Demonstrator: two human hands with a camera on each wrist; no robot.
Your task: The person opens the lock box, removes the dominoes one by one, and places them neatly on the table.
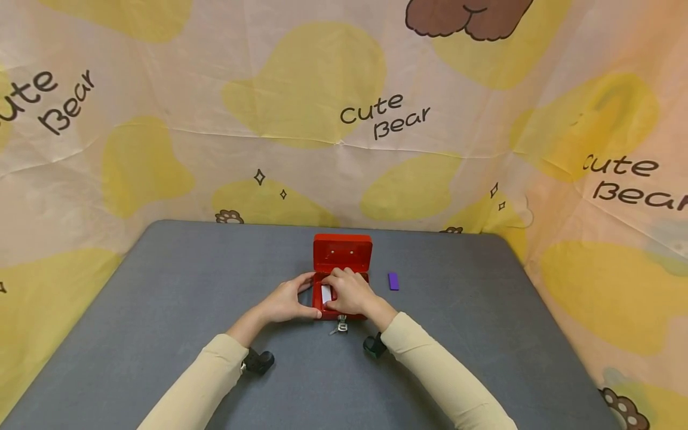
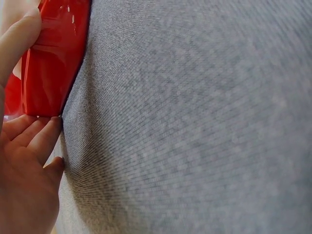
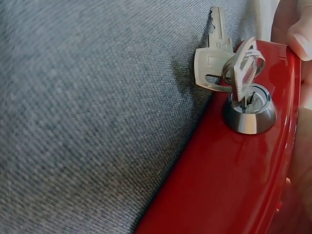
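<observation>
A red metal box (image 1: pixel 342 253) stands with its lid raised; its side fills the upper left of the left wrist view. My left hand (image 1: pixel 285 301) grips the box's left side, thumb at the front corner and fingers at the back corner. Inside the box, my right hand (image 1: pixel 352 292) pinches a white piece (image 1: pixel 326 294) between thumb and fingers, covering part of the interior. Keys (image 3: pixel 209 63) hang at the round lock (image 3: pixel 249 117) on the box's front.
On the grey table (image 1: pixel 215 269), a small purple block (image 1: pixel 393 281) lies to the right of the box. A patterned cloth (image 1: pixel 301 83) hangs behind the table and along its sides.
</observation>
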